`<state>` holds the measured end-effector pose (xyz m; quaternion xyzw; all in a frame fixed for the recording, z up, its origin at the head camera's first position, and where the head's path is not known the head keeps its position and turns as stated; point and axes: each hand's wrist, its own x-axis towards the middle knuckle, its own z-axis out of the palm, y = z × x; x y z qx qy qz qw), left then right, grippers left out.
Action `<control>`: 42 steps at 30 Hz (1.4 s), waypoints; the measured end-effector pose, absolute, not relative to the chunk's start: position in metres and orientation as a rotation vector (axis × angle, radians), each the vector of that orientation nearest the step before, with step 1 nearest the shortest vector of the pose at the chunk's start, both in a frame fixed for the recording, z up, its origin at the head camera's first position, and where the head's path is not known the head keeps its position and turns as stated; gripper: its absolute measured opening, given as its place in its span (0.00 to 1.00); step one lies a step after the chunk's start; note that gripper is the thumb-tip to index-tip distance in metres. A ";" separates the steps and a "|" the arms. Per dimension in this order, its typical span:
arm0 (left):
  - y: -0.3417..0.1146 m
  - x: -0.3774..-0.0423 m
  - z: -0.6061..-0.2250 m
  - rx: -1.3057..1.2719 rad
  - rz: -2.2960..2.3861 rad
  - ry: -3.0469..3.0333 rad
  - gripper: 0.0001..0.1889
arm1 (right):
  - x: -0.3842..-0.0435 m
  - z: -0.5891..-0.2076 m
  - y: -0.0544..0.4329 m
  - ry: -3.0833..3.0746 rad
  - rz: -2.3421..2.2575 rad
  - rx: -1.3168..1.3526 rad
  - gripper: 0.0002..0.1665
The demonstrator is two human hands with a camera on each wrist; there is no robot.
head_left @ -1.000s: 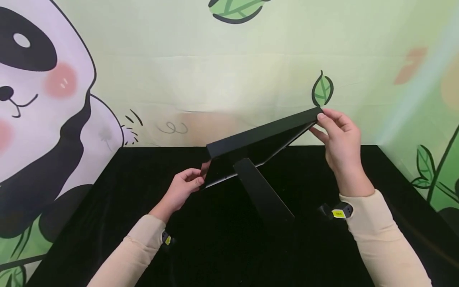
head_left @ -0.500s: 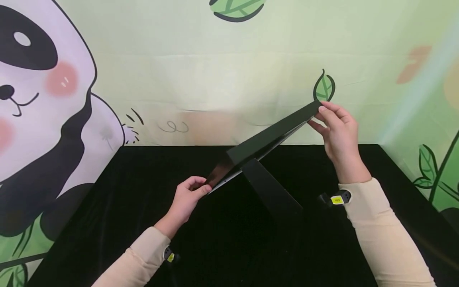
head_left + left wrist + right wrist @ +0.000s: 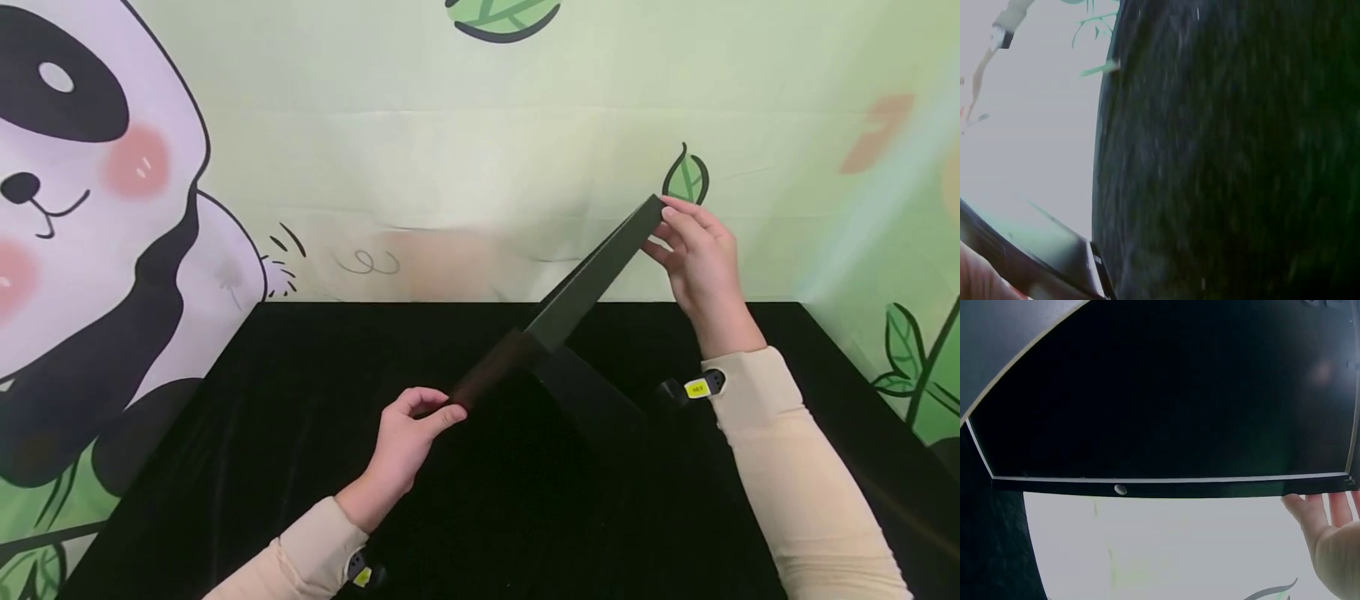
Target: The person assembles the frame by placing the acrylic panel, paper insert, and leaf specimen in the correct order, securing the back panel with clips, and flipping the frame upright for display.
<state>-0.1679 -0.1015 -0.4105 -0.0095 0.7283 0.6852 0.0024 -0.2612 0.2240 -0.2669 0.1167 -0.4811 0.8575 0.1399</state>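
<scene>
A black folding panel piece (image 3: 596, 287) is held slanted in the air, its upper end to the right. A dark flap (image 3: 588, 396) hangs below it. My left hand (image 3: 405, 437) pinches the lower left end between thumb and fingers. At the upper right corner, my right hand (image 3: 703, 267) pinches the edge. The right wrist view shows a broad black face (image 3: 1166, 394) with pale edging and a small round spot (image 3: 1120, 489); my right hand (image 3: 1334, 550) is at its corner. In the left wrist view only some fingers (image 3: 982, 278) appear by a dark edge.
A black cloth-covered table (image 3: 262, 467) lies underneath. Behind it rises a pale green backdrop (image 3: 337, 167) with a printed panda (image 3: 165, 258) and leaves. Small wrist cameras (image 3: 697, 388) sit on both cream sleeves (image 3: 795, 467).
The black piece has tilted more steeply and turned, so its underside no longer shows in the head view. My left hand moved right and down; my right hand moved slightly up and left.
</scene>
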 end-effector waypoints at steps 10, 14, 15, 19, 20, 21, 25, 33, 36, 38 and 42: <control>-0.082 -0.142 -0.400 -0.055 2.104 2.292 0.14 | -0.275 -0.266 0.224 -1.386 2.556 0.372 0.07; -0.075 -0.132 -0.396 -0.075 2.109 2.262 0.15 | -0.279 -0.267 0.224 -1.400 2.561 0.394 0.07; -0.073 -0.130 -0.395 -0.075 2.109 2.254 0.15 | -0.280 -0.267 0.224 -1.403 2.560 0.401 0.08; -0.066 -0.122 -0.393 -0.108 2.094 2.238 0.16 | -0.284 -0.268 0.224 -1.404 2.572 0.434 0.09; -0.065 -0.120 -0.392 -0.118 2.091 2.233 0.16 | -0.285 -0.269 0.224 -1.414 2.568 0.439 0.10; -0.063 -0.118 -0.392 -0.129 2.089 2.225 0.16 | -0.286 -0.269 0.224 -1.418 2.572 0.443 0.10; -0.058 -0.112 -0.389 -0.158 2.059 2.209 0.18 | -0.287 -0.269 0.224 -1.443 2.577 0.451 0.11; -0.055 -0.108 -0.387 -0.183 2.006 2.209 0.20 | -0.289 -0.269 0.223 -1.442 2.595 0.473 0.11; -0.057 -0.109 -0.387 -0.154 1.993 2.202 0.19 | -0.289 -0.269 0.223 -1.441 2.589 0.453 0.11; -0.059 -0.110 -0.386 -0.137 1.977 2.195 0.19 | -0.288 -0.269 0.222 -1.452 2.583 0.422 0.11; -0.066 -0.111 -0.387 -0.097 1.940 2.176 0.17 | -0.284 -0.268 0.221 -1.489 2.575 0.376 0.10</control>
